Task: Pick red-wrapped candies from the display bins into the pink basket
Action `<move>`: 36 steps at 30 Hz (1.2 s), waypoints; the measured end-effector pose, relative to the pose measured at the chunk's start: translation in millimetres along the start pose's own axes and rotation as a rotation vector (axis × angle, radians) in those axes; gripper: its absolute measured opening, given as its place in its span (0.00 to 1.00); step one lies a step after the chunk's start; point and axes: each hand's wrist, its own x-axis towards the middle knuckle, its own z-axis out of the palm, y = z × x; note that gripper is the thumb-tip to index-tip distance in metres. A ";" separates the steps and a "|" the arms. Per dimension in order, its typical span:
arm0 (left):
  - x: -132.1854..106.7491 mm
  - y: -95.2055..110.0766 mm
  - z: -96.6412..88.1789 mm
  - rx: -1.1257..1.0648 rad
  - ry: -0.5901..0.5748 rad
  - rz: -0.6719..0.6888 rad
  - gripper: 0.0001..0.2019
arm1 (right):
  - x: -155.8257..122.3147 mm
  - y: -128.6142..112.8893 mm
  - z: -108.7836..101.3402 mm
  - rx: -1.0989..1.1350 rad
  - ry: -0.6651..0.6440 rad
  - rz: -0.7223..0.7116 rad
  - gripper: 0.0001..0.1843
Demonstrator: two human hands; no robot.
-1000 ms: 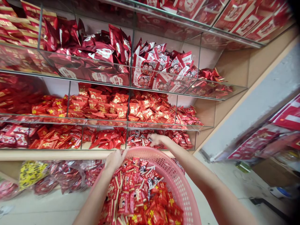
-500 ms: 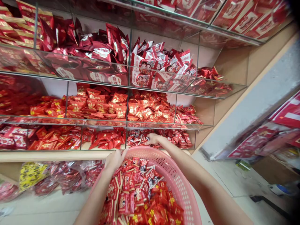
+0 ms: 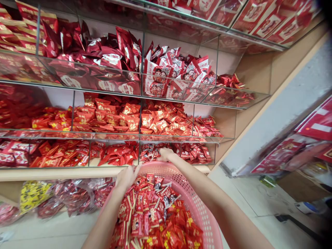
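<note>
Your left hand [image 3: 127,178] holds the far rim of a pink basket [image 3: 207,218] with little holes in its side, and inside it lie lots of small red packets [image 3: 153,214], some with gold, some with black and white. Your right hand [image 3: 166,154] reaches past the basket into the lowest shelf row, down among red, black and white packets [image 3: 193,152], and its fingertips are too hidden to tell if they hold one. Above are more shelves [image 3: 225,140] full of red packets, and clear bags [image 3: 75,197] sit below on the left.
</note>
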 end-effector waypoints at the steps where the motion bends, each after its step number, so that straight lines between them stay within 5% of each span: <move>1: 0.0 0.0 0.1 0.000 0.001 0.002 0.32 | -1.6 2.8 1.0 0.011 0.014 -0.011 0.27; 13: 1.3 -2.1 2.0 0.000 0.002 0.000 0.32 | -22.3 30.1 -7.1 0.197 0.314 -0.065 0.27; 19: -0.2 -0.8 -0.6 -0.002 0.004 0.013 0.33 | -67.0 36.9 -7.0 0.301 0.423 -0.152 0.23; 26: -0.7 0.5 -0.6 -0.011 0.004 0.010 0.33 | -133.0 26.4 38.0 0.477 0.227 -0.379 0.27; 31: -1.2 1.1 -1.3 -0.003 0.010 0.010 0.33 | -125.7 19.3 76.8 0.385 0.060 -0.299 0.28; 36: -1.2 1.2 -2.1 0.002 0.007 0.006 0.31 | -106.4 14.6 84.3 0.260 0.024 -0.179 0.26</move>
